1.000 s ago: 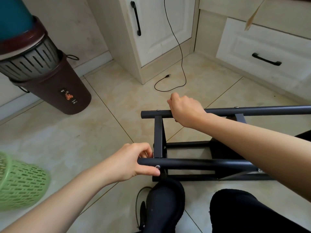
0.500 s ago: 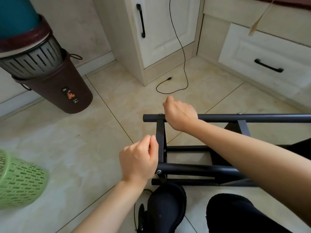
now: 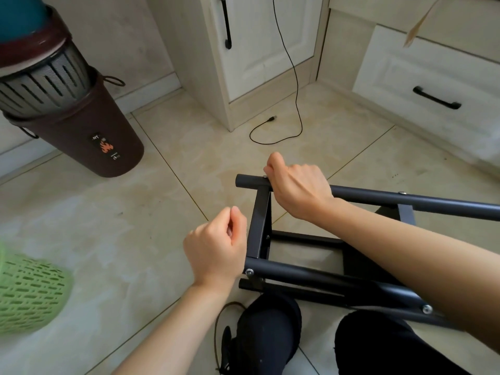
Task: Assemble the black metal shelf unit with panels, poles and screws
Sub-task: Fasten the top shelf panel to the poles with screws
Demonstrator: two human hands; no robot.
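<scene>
Nearest the camera, a black shoe (image 3: pixel 266 331) and a dark trouser knee (image 3: pixel 384 345) sit on the tiled floor (image 3: pixel 135 217) just under the black shelf frame (image 3: pixel 261 226), which lies on its side across the lower right of the view. The near pole (image 3: pixel 311 276) carries a silver screw (image 3: pixel 249 272) at its left end and another further right. The left hand (image 3: pixel 216 247) hovers just beside the upright end panel, its fingers (image 3: pixel 238 226) loosely curled with thumb and forefinger tips close together; whether they pinch a small screw cannot be told. Beyond it, the right hand (image 3: pixel 297 189) wraps over the far pole (image 3: pixel 405 201), fingers curled round it next to a screw head at the joint. The step looks like seating or tightening a corner screw, so it probably pays to hold the far pole firmly square against the panel while the free hand turns. Further off stand a brown bin (image 3: pixel 81 136), a green basket (image 3: pixel 29 290) and a loose black cable (image 3: pixel 295 104).
</scene>
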